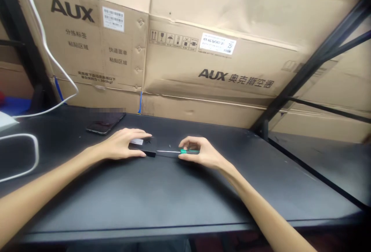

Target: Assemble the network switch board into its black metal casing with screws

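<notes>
The left hand (pixel 123 143) is lying flat over a small black device (pixel 144 147) in the middle of the black table (pixel 174 198), fingers spread and pressing it down, fingertips covering part of a pale label on its top. The right hand (pixel 199 152) is pinching a screwdriver (pixel 176 152) by its green handle, thumb and fingers closed round it.

The screwdriver's thin shaft is lying almost flat, running left to right, its tip pointing left and meeting the right-hand near corner of the device. So the device is sitting just left of the gripping hand, straight along the line of the shaft. Whether the tip is actually seated in anything I cannot tell; it is too small to make out. A couple of tiny specks, perhaps screws, are lying on the table just beyond the shaft.

Farther back and left, a dark phone (pixel 106 123) is resting face up, well apart from both hands. A white cable (pixel 34 143) is looping along the far left edge. Big cardboard boxes (pixel 203 51) printed AUX are standing shut behind the table, their contents hidden. A black metal frame (pixel 307 70) is slanting down at the right.
</notes>
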A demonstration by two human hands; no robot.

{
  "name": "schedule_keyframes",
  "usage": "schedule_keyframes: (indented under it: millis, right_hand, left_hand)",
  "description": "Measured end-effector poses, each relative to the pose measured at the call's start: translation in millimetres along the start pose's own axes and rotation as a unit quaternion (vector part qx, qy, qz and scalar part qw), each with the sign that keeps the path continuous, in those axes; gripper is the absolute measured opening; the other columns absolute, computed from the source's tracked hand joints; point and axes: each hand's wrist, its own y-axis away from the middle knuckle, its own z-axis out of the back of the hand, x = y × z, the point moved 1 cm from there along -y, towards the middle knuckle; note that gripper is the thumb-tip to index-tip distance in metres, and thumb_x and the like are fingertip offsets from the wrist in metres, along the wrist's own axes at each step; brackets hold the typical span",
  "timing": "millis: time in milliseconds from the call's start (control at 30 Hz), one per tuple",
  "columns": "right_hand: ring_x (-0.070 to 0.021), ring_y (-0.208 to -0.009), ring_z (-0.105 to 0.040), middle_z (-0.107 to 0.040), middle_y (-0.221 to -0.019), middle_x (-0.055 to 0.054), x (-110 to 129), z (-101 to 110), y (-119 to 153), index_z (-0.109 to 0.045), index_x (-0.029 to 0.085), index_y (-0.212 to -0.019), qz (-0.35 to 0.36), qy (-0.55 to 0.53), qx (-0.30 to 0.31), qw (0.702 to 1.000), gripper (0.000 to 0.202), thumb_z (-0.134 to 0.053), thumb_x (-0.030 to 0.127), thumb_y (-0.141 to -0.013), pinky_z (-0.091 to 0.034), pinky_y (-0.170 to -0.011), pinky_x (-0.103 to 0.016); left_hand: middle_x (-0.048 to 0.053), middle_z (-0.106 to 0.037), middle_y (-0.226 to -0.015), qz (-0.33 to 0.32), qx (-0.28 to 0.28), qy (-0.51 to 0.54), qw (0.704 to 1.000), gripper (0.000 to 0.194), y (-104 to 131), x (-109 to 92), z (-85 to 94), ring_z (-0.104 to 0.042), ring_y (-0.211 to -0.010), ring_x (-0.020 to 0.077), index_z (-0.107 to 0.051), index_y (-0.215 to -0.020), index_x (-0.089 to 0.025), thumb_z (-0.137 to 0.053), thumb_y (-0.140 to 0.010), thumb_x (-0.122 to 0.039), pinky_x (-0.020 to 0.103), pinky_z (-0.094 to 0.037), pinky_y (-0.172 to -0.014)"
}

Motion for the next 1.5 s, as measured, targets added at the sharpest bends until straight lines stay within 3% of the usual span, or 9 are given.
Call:
schedule_keyframes:
  millis: [167,400,567,700,867,967,1133,1333,1500]
  right_hand:
    - [-0.0126,-0.051,-0.056,-0.062,-0.063,-0.002,-1.5,-4.1,2.5,-0.067,0.015,-0.082,-0.058,-0.033,0.007,0.998,0.035,-0.067,0.049,-0.075,-0.045,-0.047,-0.024]
    - [-0.0152,-0.074,-0.06,-0.067,-0.078,-0.003,3.8,-0.7,4.0,-0.066,0.017,-0.075,0.015,0.028,0.012,0.999,0.025,-0.069,0.042,-0.075,-0.047,-0.072,-0.027]
    - [-0.0134,-0.061,-0.055,-0.065,-0.067,-0.003,1.5,-0.1,3.5,-0.067,0.016,-0.072,0.004,0.044,0.022,0.999,0.033,-0.062,0.047,-0.081,-0.043,-0.06,-0.026]
    - [-0.0119,-0.056,-0.05,-0.06,-0.058,-0.002,4.4,-1.7,4.5,-0.065,0.015,-0.063,0.06,0.113,0.008,0.992,0.045,-0.049,0.048,-0.089,-0.039,-0.057,-0.026]
    - [-0.0124,-0.06,-0.055,-0.063,-0.07,-0.002,4.1,-1.3,5.7,-0.065,0.017,-0.074,0.031,0.068,0.026,0.997,0.032,-0.068,0.048,-0.074,-0.043,-0.056,-0.024]
    - [-0.0102,-0.048,-0.05,-0.062,-0.064,-0.001,3.3,-1.0,6.4,-0.067,0.016,-0.075,-0.003,0.049,0.056,0.997,0.036,-0.063,0.051,-0.078,-0.04,-0.047,-0.023]
    - [-0.0104,-0.053,-0.045,-0.058,-0.057,-0.002,6.6,-1.7,6.1,-0.063,0.015,-0.061,0.081,0.153,0.007,0.985,0.046,-0.048,0.048,-0.09,-0.037,-0.055,-0.026]
    - [-0.0117,-0.06,-0.051,-0.061,-0.069,0.0,4.2,-0.3,6.2,-0.06,0.018,-0.076,0.064,0.099,0.017,0.993,0.03,-0.068,0.047,-0.075,-0.04,-0.058,-0.024]
    - [-0.0145,-0.061,-0.053,-0.064,-0.068,-0.004,6.1,0.5,5.3,-0.064,0.018,-0.069,0.089,0.18,-0.013,0.98,0.037,-0.051,0.046,-0.089,-0.038,-0.063,-0.028]
  left_hand:
    - [0.004,-0.054,-0.137,0.006,0.003,-0.002,1.0,0.065,0.5,0.8,-0.7,-0.053,-0.123,0.0281,-0.053,-0.134,-0.031,-0.055,-0.079,-0.066,0.038,-0.041,-0.103]
    - [0.004,-0.053,-0.138,0.01,0.014,-0.001,1.0,0.066,0.3,0.5,-1.1,-0.051,-0.124,0.0284,-0.052,-0.134,-0.03,-0.054,-0.08,-0.066,0.04,-0.04,-0.103]
    - [0.005,-0.054,-0.136,-0.001,0.009,0.0,1.0,0.063,0.1,-0.1,-0.2,-0.054,-0.12,0.0279,-0.054,-0.133,-0.029,-0.055,-0.08,-0.064,0.038,-0.042,-0.101]
    - [0.005,-0.057,-0.133,-0.008,0.005,0.009,1.0,0.061,-0.2,-1.6,1.2,-0.057,-0.116,0.0267,-0.055,-0.131,-0.028,-0.057,-0.08,-0.062,0.035,-0.044,-0.098]
    - [0.004,-0.056,-0.135,-0.003,0.002,0.014,1.0,0.062,0.0,-0.2,0.5,-0.055,-0.119,0.0271,-0.054,-0.132,-0.03,-0.058,-0.079,-0.062,0.036,-0.043,-0.099]
    - [0.005,-0.056,-0.135,0.001,0.002,0.014,1.0,0.062,0.3,0.1,0.4,-0.055,-0.119,0.0272,-0.054,-0.132,-0.03,-0.058,-0.079,-0.062,0.036,-0.043,-0.1]
    - [0.005,-0.056,-0.135,0.004,0.008,0.019,1.0,0.062,0.3,-1.0,1.3,-0.055,-0.119,0.0269,-0.054,-0.132,-0.029,-0.058,-0.08,-0.062,0.036,-0.042,-0.1]
    - [0.004,-0.056,-0.134,-0.001,0.002,0.018,1.0,0.061,0.2,-0.6,1.2,-0.055,-0.119,0.0263,-0.054,-0.132,-0.03,-0.059,-0.079,-0.061,0.036,-0.043,-0.1]
    - [0.004,-0.056,-0.134,-0.004,0.002,0.02,1.0,0.061,-0.2,-2.0,2.0,-0.056,-0.118,0.0265,-0.054,-0.132,-0.029,-0.06,-0.079,-0.06,0.036,-0.043,-0.099]
